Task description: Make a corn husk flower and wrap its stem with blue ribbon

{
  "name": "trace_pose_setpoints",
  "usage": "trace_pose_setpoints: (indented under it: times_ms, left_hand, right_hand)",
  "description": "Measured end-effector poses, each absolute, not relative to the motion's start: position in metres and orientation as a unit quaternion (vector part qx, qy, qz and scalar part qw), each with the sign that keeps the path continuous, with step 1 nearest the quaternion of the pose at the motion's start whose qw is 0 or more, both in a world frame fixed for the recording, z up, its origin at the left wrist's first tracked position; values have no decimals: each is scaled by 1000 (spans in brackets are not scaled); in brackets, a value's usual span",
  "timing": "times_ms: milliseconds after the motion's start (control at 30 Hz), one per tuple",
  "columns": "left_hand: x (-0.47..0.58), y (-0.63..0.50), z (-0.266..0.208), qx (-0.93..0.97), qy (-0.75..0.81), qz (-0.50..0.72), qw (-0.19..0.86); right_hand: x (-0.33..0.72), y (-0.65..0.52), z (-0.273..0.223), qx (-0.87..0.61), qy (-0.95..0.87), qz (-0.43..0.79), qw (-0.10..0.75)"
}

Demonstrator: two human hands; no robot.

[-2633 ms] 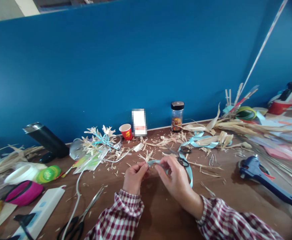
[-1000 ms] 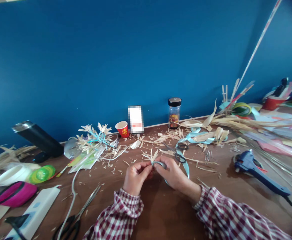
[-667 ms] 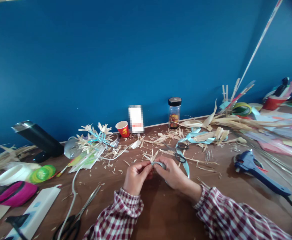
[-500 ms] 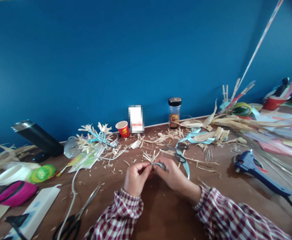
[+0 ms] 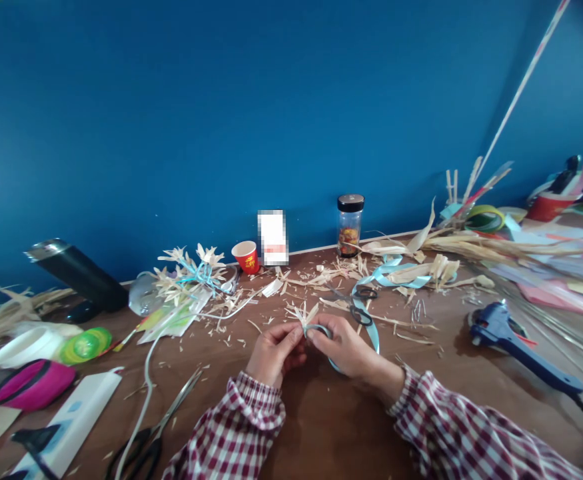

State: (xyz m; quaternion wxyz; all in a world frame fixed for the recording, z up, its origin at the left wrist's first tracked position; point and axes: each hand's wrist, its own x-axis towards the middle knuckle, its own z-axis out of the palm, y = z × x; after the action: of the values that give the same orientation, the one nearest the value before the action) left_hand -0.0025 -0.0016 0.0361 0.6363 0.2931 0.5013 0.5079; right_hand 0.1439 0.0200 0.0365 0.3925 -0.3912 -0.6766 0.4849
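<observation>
Between my hands, at the middle of the table, is a small corn husk flower (image 5: 302,316) with its pale pointed petals fanned upward. My left hand (image 5: 277,350) is closed in a pinch at the flower's base. My right hand (image 5: 345,348) pinches a light blue ribbon (image 5: 370,327) close against that base, and a loop of it curves over the right fingertips. The ribbon's length runs away behind my right hand toward the husks. The stem below the petals is hidden by my fingers.
Large scissors (image 5: 164,420) lie at front left near a white power strip (image 5: 74,423). Small black scissors (image 5: 361,307) rest beyond my right hand. A blue glue gun (image 5: 521,347) lies right. Finished husk flowers (image 5: 191,270), a red paper cup (image 5: 246,257) and a jar (image 5: 350,227) stand along the wall.
The ribbon now loops lower around my right fingertips, with a bend hanging below them. My left fingers have shifted slightly at the flower's base, the lower ones uncurling a little.
</observation>
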Motion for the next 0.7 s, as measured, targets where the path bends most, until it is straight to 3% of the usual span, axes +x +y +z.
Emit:
trace_pose_setpoints:
  times_ms: [300, 500, 700]
  left_hand:
    - [1, -2, 30, 327, 502, 537, 594]
    - [2, -6, 34, 512, 536, 518, 427]
    - [5, -8, 26, 550, 577, 508, 326]
  right_hand:
    - [145, 21, 38, -389, -678, 502, 370]
    - [146, 21, 37, -395, -670, 507, 372]
    - [143, 16, 35, -430, -673, 465, 381]
